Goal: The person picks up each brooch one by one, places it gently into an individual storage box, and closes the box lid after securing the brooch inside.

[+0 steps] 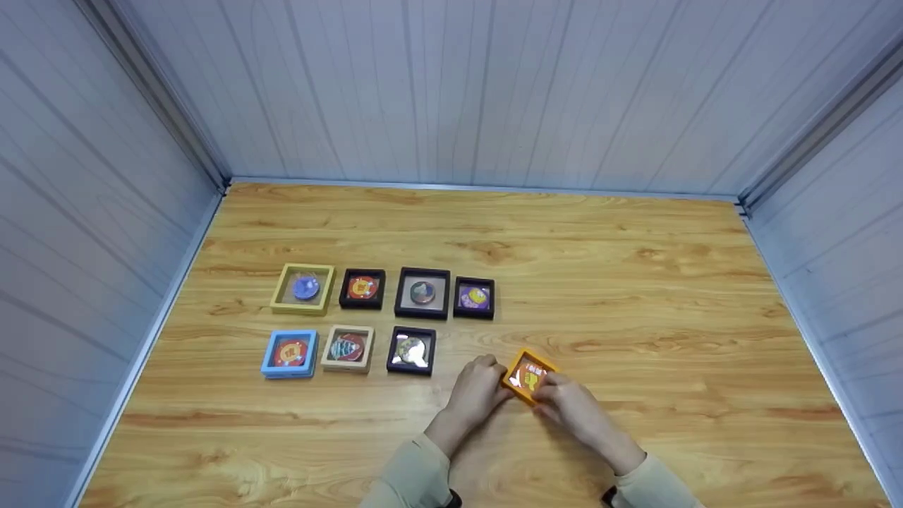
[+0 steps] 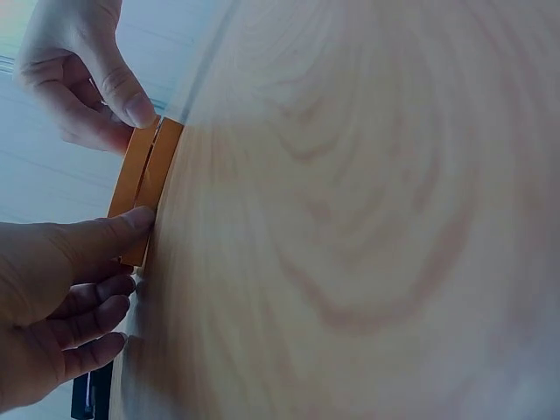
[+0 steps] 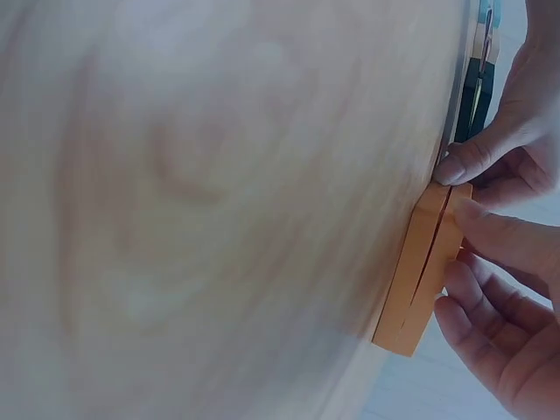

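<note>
An orange square display case [image 1: 523, 379] with a clear window lies low on the table, turned cornerwise; a round red-and-yellow piece shows inside. My left hand [image 1: 474, 392] grips its left corner, the thumb [image 2: 136, 218] on the half nearer the table. At the right edge, my right hand [image 1: 573, 409] pinches it, with the thumb [image 3: 472, 211] on the upper half. A thin dark seam runs between the two orange halves [image 3: 424, 254] along the side. In the head view, the right fingers cover part of the window.
Left of the hands, display cases stand in two rows. The back row has a yellow case [image 1: 279, 296] and several black cases [image 1: 400, 296]; nearer are a blue case [image 1: 268, 353], a beige case [image 1: 329, 349] and a black case [image 1: 391, 349]. White panels [image 1: 451, 92] wall the table.
</note>
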A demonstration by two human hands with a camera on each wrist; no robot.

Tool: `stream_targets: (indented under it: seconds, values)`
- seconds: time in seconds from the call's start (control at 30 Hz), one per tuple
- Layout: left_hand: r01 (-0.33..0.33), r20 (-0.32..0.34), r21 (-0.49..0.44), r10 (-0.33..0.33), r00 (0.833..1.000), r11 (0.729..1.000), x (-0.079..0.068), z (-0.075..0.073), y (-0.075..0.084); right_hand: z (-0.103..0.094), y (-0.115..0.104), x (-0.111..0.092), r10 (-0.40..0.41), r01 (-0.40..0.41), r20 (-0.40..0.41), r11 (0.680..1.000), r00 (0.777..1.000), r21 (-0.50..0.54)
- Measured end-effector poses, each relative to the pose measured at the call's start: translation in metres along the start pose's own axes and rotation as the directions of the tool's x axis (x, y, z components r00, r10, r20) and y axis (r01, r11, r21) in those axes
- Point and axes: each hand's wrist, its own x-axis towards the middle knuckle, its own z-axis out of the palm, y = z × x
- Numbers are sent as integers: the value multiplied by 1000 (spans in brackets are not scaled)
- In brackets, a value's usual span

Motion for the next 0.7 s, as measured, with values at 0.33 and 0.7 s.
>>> stream_targets:
  seconds: [0.33, 0.7]
  values:
    - [-23, 4, 1, 23, 1000, 1000, -1, -6, 2, -1, 1, 0, 17, -17, 1, 1000, 1000, 1]
    - [-120, -18, 9, 120, 993, 993, -3, -10, 5, -5, 2, 2, 0, 0, -18, 999, 1000, 39]
